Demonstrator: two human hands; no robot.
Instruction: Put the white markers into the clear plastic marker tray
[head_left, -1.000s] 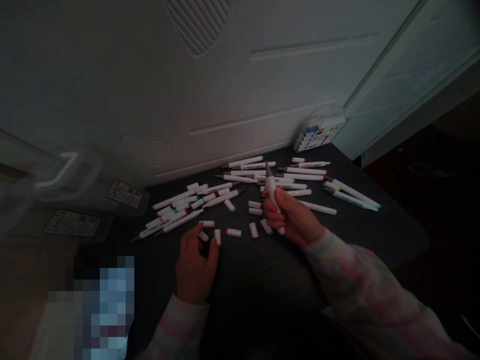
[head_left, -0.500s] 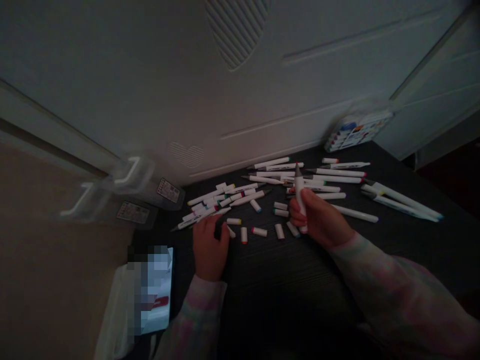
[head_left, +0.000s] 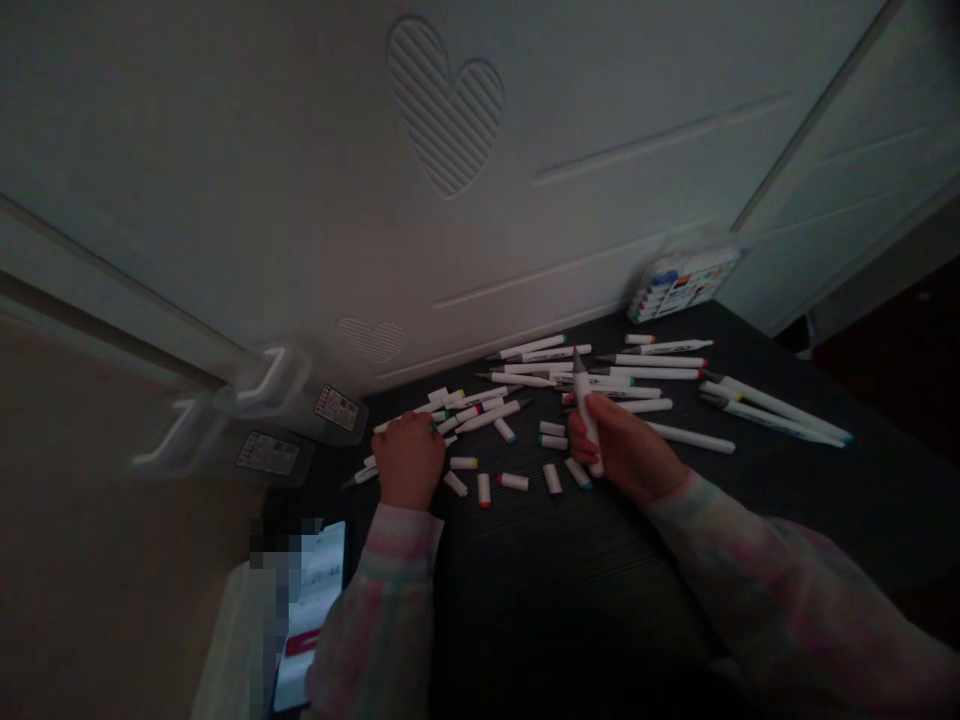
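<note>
In dim light, my right hand point(head_left: 622, 450) is closed round an uncapped white marker point(head_left: 586, 412), held upright with its tip up. My left hand point(head_left: 409, 460) rests knuckles-up on the left heap of white markers point(head_left: 480, 405); its fingers curl down among them and what they touch is hidden. Several loose white caps point(head_left: 514, 481) with coloured ends lie in a row between my hands. More white markers point(head_left: 645, 372) lie spread beyond and to the right of my right hand.
The dark table point(head_left: 570, 560) stands against a white panelled door with heart reliefs point(head_left: 447, 100). A clear marker case point(head_left: 686, 275) leans at the back right. Two clear lidded cases point(head_left: 277, 420) sit at the left edge. A lit phone point(head_left: 311, 600) lies low on the left.
My left hand has moved forward and left from the loose caps onto the left heap of markers. My right hand keeps the upright marker. The view has shifted.
</note>
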